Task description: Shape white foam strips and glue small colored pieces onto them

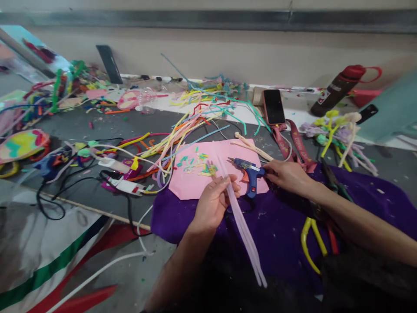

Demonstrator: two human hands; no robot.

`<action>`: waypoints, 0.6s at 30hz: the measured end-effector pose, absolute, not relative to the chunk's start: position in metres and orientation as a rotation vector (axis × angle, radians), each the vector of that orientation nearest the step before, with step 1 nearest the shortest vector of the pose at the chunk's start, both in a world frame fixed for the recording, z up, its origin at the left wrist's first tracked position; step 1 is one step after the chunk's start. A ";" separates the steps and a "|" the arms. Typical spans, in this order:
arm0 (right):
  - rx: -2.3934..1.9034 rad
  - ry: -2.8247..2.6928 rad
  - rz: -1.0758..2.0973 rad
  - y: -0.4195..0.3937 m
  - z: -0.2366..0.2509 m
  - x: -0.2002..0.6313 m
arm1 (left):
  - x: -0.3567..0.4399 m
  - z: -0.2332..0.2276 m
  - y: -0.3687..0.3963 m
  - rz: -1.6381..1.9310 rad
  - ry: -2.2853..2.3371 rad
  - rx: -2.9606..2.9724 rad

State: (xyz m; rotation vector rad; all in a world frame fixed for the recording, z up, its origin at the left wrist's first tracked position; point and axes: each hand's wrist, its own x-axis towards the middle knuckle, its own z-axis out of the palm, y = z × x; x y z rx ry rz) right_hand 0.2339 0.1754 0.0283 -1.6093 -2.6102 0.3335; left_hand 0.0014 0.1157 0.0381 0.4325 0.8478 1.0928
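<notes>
My left hand point(213, 202) is closed on a bundle of pale lilac pipe cleaners point(244, 230) that slants down to the lower right over purple cloth point(280, 234). My right hand point(288, 176) grips the back of a blue glue gun point(249, 171), whose nozzle points left over a pink sheet point(195, 182). Small coloured snippets point(197, 165) lie scattered on the pink sheet just above my left hand.
A tangle of coloured pipe cleaners point(182, 134) and black cables point(58, 200) lies to the left. A phone point(273, 106) and a dark bottle with a red cap point(342, 89) stand at the back. Pipe-cleaner flowers point(339, 132) lie at the right; yellow-handled pliers point(312, 243) rest on the cloth.
</notes>
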 end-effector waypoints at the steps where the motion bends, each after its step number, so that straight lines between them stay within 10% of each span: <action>1: -1.621 -2.601 0.315 0.178 0.029 0.236 | 0.001 0.038 0.115 1.081 0.854 0.441; 14: -1.712 -2.381 -0.001 0.190 0.038 0.238 | 0.003 0.028 0.112 0.925 0.967 0.569; 18: -1.331 -2.286 0.647 0.171 0.056 0.215 | 0.007 0.027 0.112 0.878 0.961 0.605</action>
